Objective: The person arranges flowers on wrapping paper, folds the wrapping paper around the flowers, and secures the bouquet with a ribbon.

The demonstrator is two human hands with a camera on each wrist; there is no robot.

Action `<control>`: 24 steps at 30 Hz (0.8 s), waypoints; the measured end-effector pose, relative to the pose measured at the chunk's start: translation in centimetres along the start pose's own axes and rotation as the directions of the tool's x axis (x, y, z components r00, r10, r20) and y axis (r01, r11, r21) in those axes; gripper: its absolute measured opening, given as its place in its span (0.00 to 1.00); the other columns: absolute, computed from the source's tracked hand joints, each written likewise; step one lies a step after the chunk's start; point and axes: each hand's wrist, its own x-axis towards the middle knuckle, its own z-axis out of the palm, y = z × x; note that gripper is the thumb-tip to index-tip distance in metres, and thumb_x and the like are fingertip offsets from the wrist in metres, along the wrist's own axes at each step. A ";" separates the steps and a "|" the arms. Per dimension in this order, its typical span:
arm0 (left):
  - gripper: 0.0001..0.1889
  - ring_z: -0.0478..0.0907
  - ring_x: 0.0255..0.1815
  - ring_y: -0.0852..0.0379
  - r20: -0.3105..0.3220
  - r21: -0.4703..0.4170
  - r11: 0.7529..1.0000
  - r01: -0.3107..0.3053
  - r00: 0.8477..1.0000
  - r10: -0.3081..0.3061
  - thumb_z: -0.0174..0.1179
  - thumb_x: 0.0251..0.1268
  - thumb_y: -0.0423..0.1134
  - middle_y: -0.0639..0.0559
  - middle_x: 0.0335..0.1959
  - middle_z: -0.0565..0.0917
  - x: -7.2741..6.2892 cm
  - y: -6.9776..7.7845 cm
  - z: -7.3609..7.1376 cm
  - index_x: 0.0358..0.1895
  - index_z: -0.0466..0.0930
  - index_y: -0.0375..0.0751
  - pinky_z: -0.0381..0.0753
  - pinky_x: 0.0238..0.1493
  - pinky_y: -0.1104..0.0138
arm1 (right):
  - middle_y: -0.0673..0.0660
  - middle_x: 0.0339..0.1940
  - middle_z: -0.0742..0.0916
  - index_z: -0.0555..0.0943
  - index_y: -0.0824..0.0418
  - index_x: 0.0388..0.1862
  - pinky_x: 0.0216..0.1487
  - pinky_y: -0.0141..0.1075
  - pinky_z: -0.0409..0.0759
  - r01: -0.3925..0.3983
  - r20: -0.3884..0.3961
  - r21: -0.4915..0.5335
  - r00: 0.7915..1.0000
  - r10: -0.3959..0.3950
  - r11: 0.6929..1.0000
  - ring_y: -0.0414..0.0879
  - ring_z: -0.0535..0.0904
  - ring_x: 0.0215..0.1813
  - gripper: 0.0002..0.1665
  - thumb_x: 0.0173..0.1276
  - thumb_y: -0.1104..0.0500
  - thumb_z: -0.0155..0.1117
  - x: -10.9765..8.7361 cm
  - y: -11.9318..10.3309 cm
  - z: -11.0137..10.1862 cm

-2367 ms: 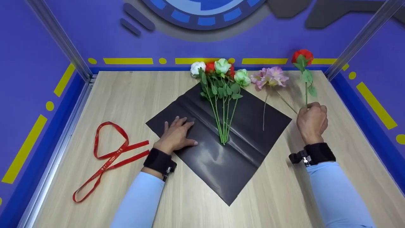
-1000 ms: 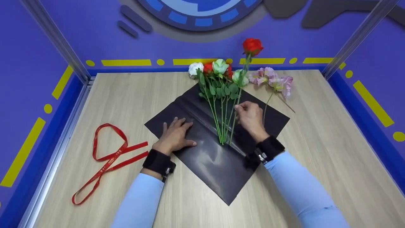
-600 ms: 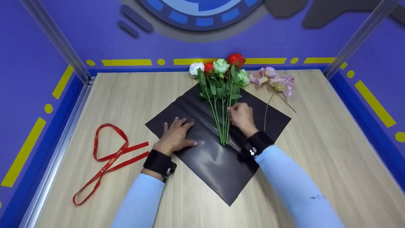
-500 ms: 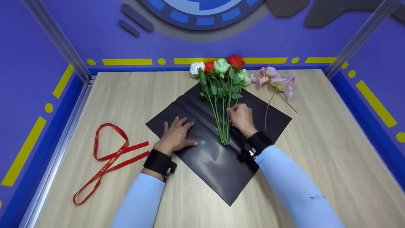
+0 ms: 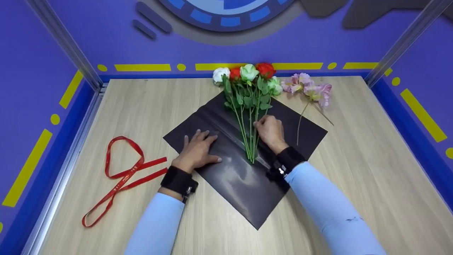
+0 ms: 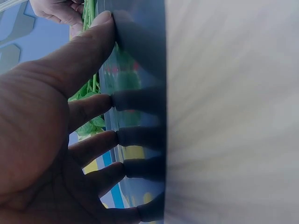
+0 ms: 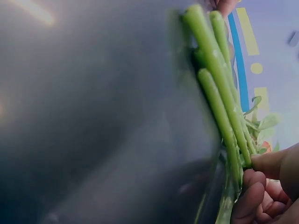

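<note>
In the head view a square of black wrapping paper [image 5: 244, 187] lies cornerwise. My left hand [image 5: 196, 150] rests on its left part with fingers spread; in the left wrist view its fingertips [image 6: 112, 99] touch the glossy sheet. On the paper lies a bunch of artificial roses: a white rose [image 5: 221, 75], green roses [image 5: 248, 72] and red ones, stems gathered toward me. My right hand [image 5: 270, 131] pinches the stem of the front red rose [image 5: 265, 70], laid among the others. The right wrist view shows the cut green stems [image 7: 219, 93] beside its thumb and curled fingers.
Pink-purple artificial flowers [image 5: 313, 91] lie at the back right, one thin stem over the paper. A looped red ribbon [image 5: 124, 177] lies on the wooden table [image 5: 141, 106] left of my left hand. Blue-purple panels [image 5: 106, 39] enclose the back and sides.
My right hand carried the red rose from the right over to the bunch and lowered it among the other stems. The pink flowers shifted slightly. My left hand stayed put.
</note>
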 end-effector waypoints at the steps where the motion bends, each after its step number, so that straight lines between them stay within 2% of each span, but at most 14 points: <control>1: 0.45 0.46 0.84 0.35 -0.005 -0.001 1.000 -0.002 1.000 0.002 0.71 0.62 0.60 0.39 0.82 0.59 0.0 0.0 0.0 0.79 0.66 0.49 0.42 0.76 0.29 | 0.57 0.31 0.90 0.87 0.59 0.31 0.47 0.51 0.83 0.002 0.001 0.002 1.000 -0.003 1.000 0.57 0.86 0.37 0.14 0.72 0.51 0.69 0.0 0.0 0.1; 8: 0.44 0.47 0.84 0.35 -0.014 0.009 1.000 0.007 1.000 -0.007 0.72 0.62 0.59 0.40 0.82 0.60 0.1 0.1 0.1 0.79 0.66 0.49 0.42 0.76 0.30 | 0.56 0.25 0.86 0.87 0.59 0.31 0.43 0.49 0.80 0.012 -0.022 0.024 1.000 -0.012 1.000 0.56 0.82 0.31 0.15 0.74 0.50 0.67 -0.1 0.2 0.2; 13: 0.45 0.46 0.84 0.35 -0.010 0.011 1.000 0.006 1.000 -0.006 0.72 0.61 0.60 0.40 0.82 0.59 0.1 0.1 0.0 0.79 0.66 0.50 0.42 0.76 0.30 | 0.56 0.25 0.86 0.87 0.58 0.30 0.43 0.50 0.81 0.016 -0.060 0.033 0.998 -0.014 0.999 0.57 0.83 0.32 0.16 0.74 0.50 0.67 -0.1 0.1 0.1; 21: 0.45 0.47 0.84 0.34 -0.018 -0.005 1.000 -0.007 1.000 0.007 0.72 0.61 0.59 0.39 0.81 0.60 0.1 0.0 0.0 0.79 0.67 0.48 0.42 0.75 0.29 | 0.54 0.21 0.83 0.84 0.57 0.26 0.41 0.48 0.79 0.015 -0.072 0.043 0.997 -0.012 0.999 0.57 0.82 0.30 0.18 0.74 0.48 0.66 -0.3 0.2 -0.2; 24: 0.45 0.47 0.84 0.34 -0.018 -0.008 1.000 -0.010 1.000 0.010 0.72 0.61 0.59 0.39 0.81 0.60 0.1 0.0 0.0 0.79 0.67 0.48 0.42 0.75 0.29 | 0.54 0.22 0.83 0.84 0.58 0.27 0.41 0.48 0.78 0.014 -0.083 0.037 0.997 -0.011 0.999 0.56 0.82 0.31 0.18 0.74 0.48 0.65 -0.6 0.4 -0.6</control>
